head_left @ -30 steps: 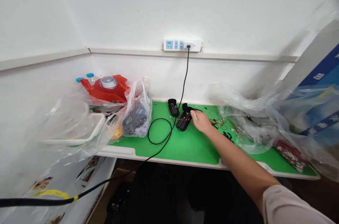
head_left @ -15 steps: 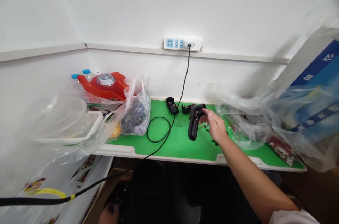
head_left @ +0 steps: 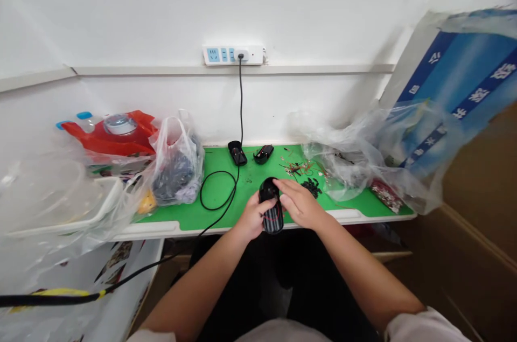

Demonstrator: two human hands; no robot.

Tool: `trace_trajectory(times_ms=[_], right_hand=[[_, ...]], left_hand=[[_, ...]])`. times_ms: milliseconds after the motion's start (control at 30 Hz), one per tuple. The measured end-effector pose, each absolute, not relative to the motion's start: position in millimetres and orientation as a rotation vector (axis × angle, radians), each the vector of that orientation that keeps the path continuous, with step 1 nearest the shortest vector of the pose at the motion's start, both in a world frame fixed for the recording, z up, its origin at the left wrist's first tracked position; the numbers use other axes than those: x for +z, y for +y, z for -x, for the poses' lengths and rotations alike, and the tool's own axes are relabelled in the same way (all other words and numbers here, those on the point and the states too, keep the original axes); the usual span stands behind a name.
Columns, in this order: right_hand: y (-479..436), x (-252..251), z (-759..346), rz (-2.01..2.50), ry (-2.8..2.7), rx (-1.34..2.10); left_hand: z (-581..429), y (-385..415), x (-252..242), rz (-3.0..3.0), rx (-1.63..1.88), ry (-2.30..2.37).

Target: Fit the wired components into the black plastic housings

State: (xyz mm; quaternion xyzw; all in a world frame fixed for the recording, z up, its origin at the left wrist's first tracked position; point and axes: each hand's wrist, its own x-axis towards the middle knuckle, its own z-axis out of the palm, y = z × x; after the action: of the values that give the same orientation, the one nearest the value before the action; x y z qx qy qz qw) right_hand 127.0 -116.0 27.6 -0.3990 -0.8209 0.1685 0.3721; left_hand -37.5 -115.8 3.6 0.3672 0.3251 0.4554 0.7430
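Both my hands are at the front edge of the green mat (head_left: 250, 172). They hold a black cylindrical housing (head_left: 272, 219) with a ribbed lower part. My left hand (head_left: 253, 218) wraps its side, and the fingers of my right hand (head_left: 298, 203) press over its top end. Most of the top is hidden by those fingers. Behind them lie a small black cylinder (head_left: 237, 153) and a black open shell piece (head_left: 263, 154). Neither hand touches these.
A black cable (head_left: 238, 116) runs down from a wall power strip (head_left: 232, 55) and loops across the mat. Small wires and parts (head_left: 299, 168) and black bits (head_left: 312, 187) lie right of my hands. Plastic bags (head_left: 176, 161) crowd the left; a printed box (head_left: 456, 72) stands right.
The view has swung down and left. My left hand has come in, and both hands now hold the housing near the front edge, whereas before only my right hand was at it, farther back.
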Motion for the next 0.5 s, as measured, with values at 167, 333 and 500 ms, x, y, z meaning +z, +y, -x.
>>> trace_trajectory(times_ms=[167,333,500], right_hand=[[-73.0,15.5,-174.1,1.192,-1.637,0.645],[-35.3,15.8,-185.1,1.578,-2.163,0.417],[-22.3,10.9,-160.2,1.827,-2.439,0.298]], left_hand=[[13.4,-54.3,13.5,-0.747,0.970,0.585],[7.0,-14.0,6.0,-0.829,1.078,0.626],[11.4,-3.1,-9.9,-1.028,1.198,0.712]])
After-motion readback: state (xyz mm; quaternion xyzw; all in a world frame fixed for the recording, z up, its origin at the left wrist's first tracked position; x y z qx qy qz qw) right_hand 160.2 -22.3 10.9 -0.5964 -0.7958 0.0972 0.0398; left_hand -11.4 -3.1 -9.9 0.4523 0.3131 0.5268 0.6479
